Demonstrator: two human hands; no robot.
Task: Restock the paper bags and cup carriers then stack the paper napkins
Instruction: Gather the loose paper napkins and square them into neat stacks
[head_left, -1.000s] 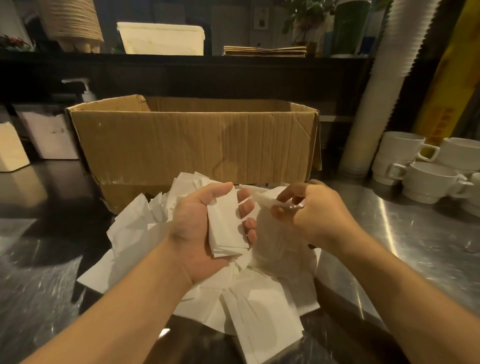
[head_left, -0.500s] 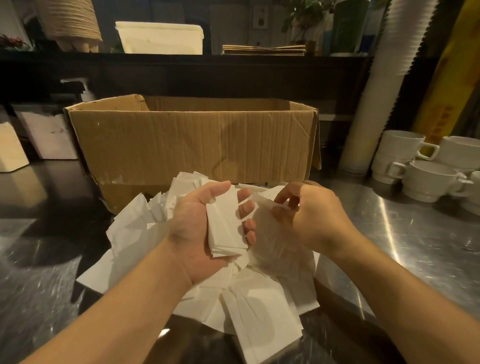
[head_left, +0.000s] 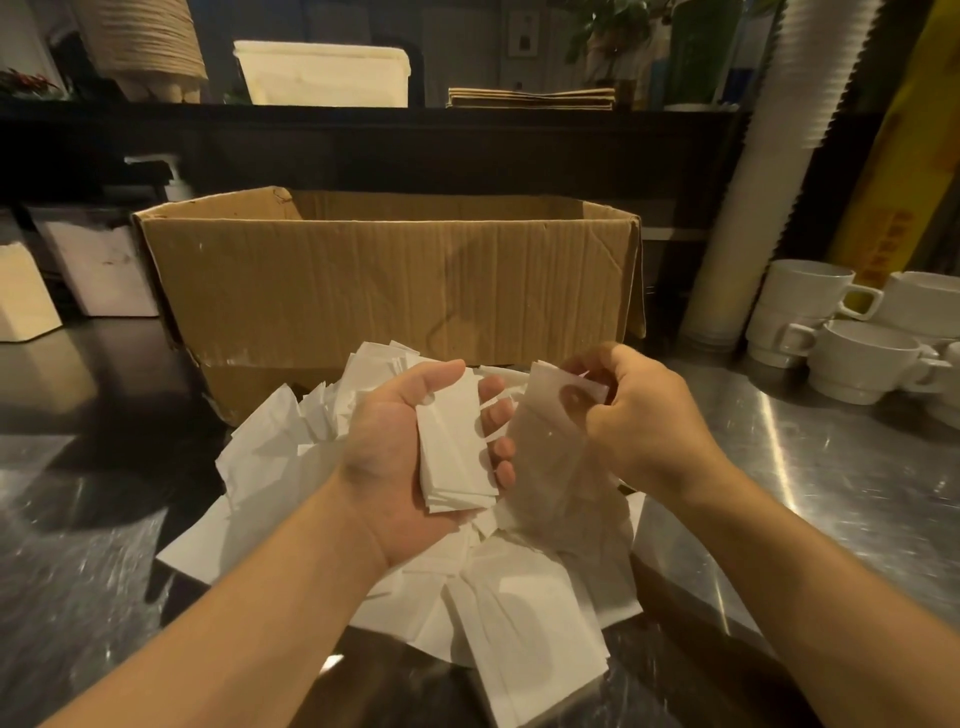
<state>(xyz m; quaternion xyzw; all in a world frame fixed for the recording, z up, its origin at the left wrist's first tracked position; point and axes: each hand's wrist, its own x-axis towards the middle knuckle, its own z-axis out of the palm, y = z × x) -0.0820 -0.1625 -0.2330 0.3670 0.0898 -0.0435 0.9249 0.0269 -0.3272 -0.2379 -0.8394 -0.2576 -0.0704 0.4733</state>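
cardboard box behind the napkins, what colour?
Plain brown, creased cardboard box; shows clearly in the head view.

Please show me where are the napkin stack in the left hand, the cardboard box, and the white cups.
napkin stack (head_left: 453, 447): head view, middle of its top sheet.
cardboard box (head_left: 384, 280): head view, its front wall.
white cups (head_left: 857, 358): head view, side of the nearest cup.

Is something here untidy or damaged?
Yes. Loose napkins lie scattered in a heap on the counter, not stacked. The cardboard box behind them is creased, and its lower left corner looks torn.
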